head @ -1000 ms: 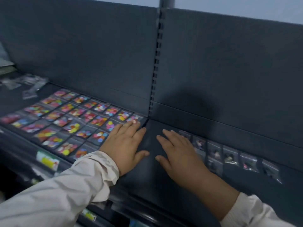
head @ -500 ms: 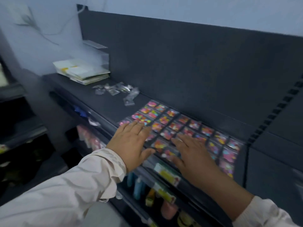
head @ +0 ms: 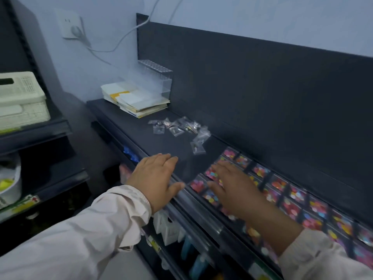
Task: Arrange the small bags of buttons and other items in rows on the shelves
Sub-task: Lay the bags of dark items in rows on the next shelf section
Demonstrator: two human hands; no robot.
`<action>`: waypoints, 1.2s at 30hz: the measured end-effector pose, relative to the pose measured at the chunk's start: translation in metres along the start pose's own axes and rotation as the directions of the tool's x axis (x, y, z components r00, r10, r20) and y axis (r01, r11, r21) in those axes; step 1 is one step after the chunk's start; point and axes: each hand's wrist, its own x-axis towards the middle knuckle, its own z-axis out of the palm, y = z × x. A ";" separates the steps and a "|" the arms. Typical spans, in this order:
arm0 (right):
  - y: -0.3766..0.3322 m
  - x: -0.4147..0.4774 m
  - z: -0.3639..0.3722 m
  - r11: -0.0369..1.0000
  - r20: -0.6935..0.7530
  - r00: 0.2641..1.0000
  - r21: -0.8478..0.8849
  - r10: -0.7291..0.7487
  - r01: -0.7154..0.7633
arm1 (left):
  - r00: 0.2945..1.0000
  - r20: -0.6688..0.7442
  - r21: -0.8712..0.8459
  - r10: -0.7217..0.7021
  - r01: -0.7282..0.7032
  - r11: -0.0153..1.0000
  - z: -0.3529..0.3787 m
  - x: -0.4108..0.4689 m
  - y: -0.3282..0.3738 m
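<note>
Small clear bags of coloured buttons [head: 296, 194] lie in neat rows on the dark shelf [head: 141, 134], running from its middle to the right. A loose heap of clear bags [head: 181, 126] with small dark items lies farther back, left of the rows. My left hand [head: 156, 176] is flat with straight fingers over the shelf's front edge, holding nothing. My right hand [head: 232, 186] is spread flat over the left end of the button rows, covering a few bags.
A stack of papers [head: 137, 102] and a clear plastic stand [head: 155, 79] sit at the shelf's far left end. A wall socket with a cable [head: 70, 27] is above. Another rack with a white box [head: 20, 100] stands at left. Goods hang below the shelf.
Both hands and my view have swept left along the shelf, from the bare part beside the rows to the left end of the button bags. Both hands stay flat.
</note>
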 end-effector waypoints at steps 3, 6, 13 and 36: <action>0.005 0.045 0.004 0.998 -0.015 1.000 0.062 0.023 -0.022 | 0.999 -0.006 0.015 -0.044 0.044 0.999 0.000 0.028 -0.022; 0.009 0.087 0.009 0.989 -0.024 0.997 0.127 0.075 -0.071 | 0.993 0.021 -0.021 -0.113 0.113 0.993 0.000 0.057 -0.042; 0.024 0.172 0.026 0.963 0.038 0.975 0.154 0.219 -0.222 | 0.935 0.079 -0.084 -0.347 0.353 0.932 0.010 0.127 -0.086; 0.006 0.247 0.078 0.520 0.076 0.549 0.234 0.833 -0.821 | 0.899 0.144 -0.104 -0.413 0.429 0.897 0.093 0.300 -0.186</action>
